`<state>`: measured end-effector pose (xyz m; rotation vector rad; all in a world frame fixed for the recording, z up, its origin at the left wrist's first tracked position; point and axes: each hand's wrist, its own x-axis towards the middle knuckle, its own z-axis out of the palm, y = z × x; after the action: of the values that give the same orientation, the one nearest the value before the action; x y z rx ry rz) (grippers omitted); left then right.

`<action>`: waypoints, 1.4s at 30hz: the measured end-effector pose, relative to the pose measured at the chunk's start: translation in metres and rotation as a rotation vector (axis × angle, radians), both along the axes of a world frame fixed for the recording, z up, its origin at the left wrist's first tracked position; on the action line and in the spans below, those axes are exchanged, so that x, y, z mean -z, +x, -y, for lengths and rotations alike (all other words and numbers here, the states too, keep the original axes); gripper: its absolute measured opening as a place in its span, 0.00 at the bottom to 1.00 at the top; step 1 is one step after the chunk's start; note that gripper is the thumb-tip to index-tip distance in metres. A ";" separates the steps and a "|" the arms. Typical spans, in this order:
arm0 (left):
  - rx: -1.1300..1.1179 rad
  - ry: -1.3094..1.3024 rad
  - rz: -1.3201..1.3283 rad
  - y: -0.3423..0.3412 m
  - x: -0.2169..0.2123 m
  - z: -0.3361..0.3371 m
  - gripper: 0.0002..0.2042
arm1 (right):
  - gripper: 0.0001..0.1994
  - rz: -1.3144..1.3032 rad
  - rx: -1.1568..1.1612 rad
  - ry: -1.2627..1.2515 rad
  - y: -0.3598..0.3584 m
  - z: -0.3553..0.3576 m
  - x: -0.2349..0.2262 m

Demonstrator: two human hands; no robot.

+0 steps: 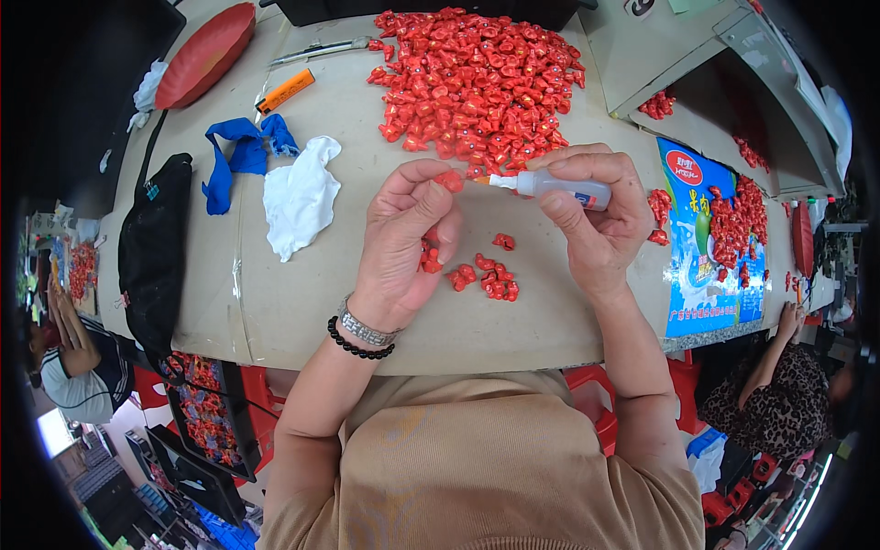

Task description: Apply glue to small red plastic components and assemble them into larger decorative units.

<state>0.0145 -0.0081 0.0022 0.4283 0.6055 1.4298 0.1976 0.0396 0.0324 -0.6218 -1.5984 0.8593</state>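
Observation:
My left hand [399, 234] pinches a small red plastic piece [450, 181] between thumb and fingertips. More red pieces [430, 258] show at its curled lower fingers. In my right hand [600, 220] is a small translucent squeeze bottle [559, 188], lying sideways with its narrow tip pointing left at the pinched piece. Whether the tip touches the piece I cannot tell. Below and between the hands, several loose red pieces [495, 280] rest on the table [367, 339]. A large heap of red pieces [477, 82] spreads out beyond both hands.
To the left lie a white cloth [301, 197], blue cloth strips [240, 156], an orange cutter [285, 92], metal tweezers [321, 51], a red plate [206, 55] and a black bag [160, 252]. At right are a blue printed sheet [697, 284] bearing red pieces and a grey shelf [678, 55]. Other people sit either side.

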 end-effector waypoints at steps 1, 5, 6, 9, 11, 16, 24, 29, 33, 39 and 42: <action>-0.003 0.001 0.005 0.000 0.000 0.000 0.08 | 0.09 0.006 0.001 0.008 0.000 0.000 0.000; -0.003 0.011 0.021 -0.001 0.001 0.000 0.08 | 0.10 0.011 -0.010 -0.005 -0.001 0.001 -0.001; -0.004 0.010 0.024 -0.001 0.000 0.000 0.08 | 0.10 0.008 -0.014 -0.015 -0.001 0.002 -0.002; -0.001 0.005 0.041 0.000 0.000 -0.001 0.08 | 0.09 -0.005 -0.021 -0.017 -0.001 0.002 0.000; 0.014 -0.010 0.072 0.000 -0.001 -0.001 0.07 | 0.09 -0.025 -0.030 -0.034 -0.001 0.002 0.000; 0.071 -0.022 0.149 0.001 -0.003 -0.001 0.08 | 0.09 -0.089 -0.062 -0.122 0.002 0.002 0.000; 0.103 -0.051 0.209 0.000 0.000 -0.001 0.10 | 0.09 -0.155 -0.091 -0.202 0.000 0.003 0.000; 0.089 -0.072 0.202 0.002 0.000 0.000 0.11 | 0.09 -0.180 -0.103 -0.242 0.001 0.003 -0.001; 0.084 -0.006 0.160 0.003 0.001 0.000 0.10 | 0.09 -0.177 -0.110 -0.227 0.000 0.002 -0.001; 0.057 0.028 0.068 0.002 -0.006 0.000 0.08 | 0.09 -0.168 -0.099 -0.213 0.001 0.002 0.000; 0.052 0.047 0.050 0.001 -0.007 0.001 0.08 | 0.09 -0.172 -0.106 -0.212 0.001 0.003 -0.001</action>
<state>0.0158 -0.0087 0.0089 0.4410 0.5173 1.4032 0.1990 0.0365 0.0336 -0.5981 -1.4051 1.1408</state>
